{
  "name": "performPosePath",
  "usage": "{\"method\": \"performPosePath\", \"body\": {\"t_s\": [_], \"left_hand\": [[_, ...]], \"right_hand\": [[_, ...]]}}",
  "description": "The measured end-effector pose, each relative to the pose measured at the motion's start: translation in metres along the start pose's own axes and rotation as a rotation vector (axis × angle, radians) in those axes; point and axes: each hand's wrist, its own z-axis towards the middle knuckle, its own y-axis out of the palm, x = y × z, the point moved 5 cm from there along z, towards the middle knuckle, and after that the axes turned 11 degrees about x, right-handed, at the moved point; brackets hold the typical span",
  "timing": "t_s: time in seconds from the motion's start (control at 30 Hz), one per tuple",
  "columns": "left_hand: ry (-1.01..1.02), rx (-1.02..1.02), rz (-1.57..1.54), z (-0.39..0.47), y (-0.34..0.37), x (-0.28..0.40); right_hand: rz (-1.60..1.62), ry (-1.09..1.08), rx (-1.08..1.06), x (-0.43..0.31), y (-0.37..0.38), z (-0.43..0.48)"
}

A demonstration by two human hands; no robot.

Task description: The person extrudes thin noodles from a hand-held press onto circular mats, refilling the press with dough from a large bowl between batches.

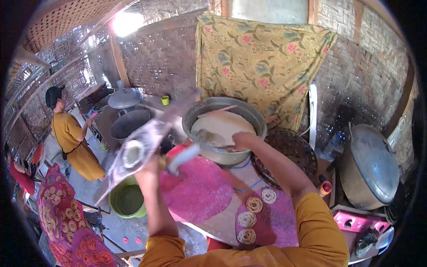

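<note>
My left hand (148, 170) grips a long wooden board (151, 131), tilted and blurred, with a pale-rimmed round opening in its middle. My right hand (245, 141) reaches over a large metal basin (230, 156) and grips a scoop-like tool (211, 137), partly hidden by the hand. White dough or batter (223, 125) lies in the basin, along with a thin stick (217, 111). A blurred pale object (183, 157) shows between my hands. Below, a pink-purple mat (200, 190) lies on the table. Coiled rings of noodle-like dough (247, 219) rest on another purple mat (283, 217).
A green bucket (128, 212) stands low at left. Farther left are mats with many dough coils (71, 213) and a person (71, 137) in yellow clothes. A woven basket (302, 152) and a large lidded pot (363, 170) stand at right. A wok (130, 123) sits behind.
</note>
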Motion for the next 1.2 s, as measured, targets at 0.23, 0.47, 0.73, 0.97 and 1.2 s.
{"method": "performPosePath", "body": {"t_s": [0.23, 0.47, 0.73, 0.97, 1.2], "left_hand": [[0.07, -0.247, 0.309, 0.0, 0.021, -0.076], [0.057, -0.015, 0.333, 0.015, 0.003, -0.114], [0.024, 0.147, 0.275, 0.009, -0.005, -0.121], [0.177, 0.113, 0.308, 0.003, -0.034, -0.164], [-0.231, 0.044, 0.26, 0.001, -0.005, -0.145]], "right_hand": [[-0.207, -0.008, -0.028, -0.026, 0.02, 0.028], [-0.405, -0.335, 0.098, -0.049, -0.023, 0.036], [-0.332, -0.376, 0.182, -0.021, -0.033, 0.05], [-0.178, -0.3, -0.012, -0.017, 0.035, 0.069], [0.273, -0.208, -0.227, -0.006, 0.067, 0.068]]}}
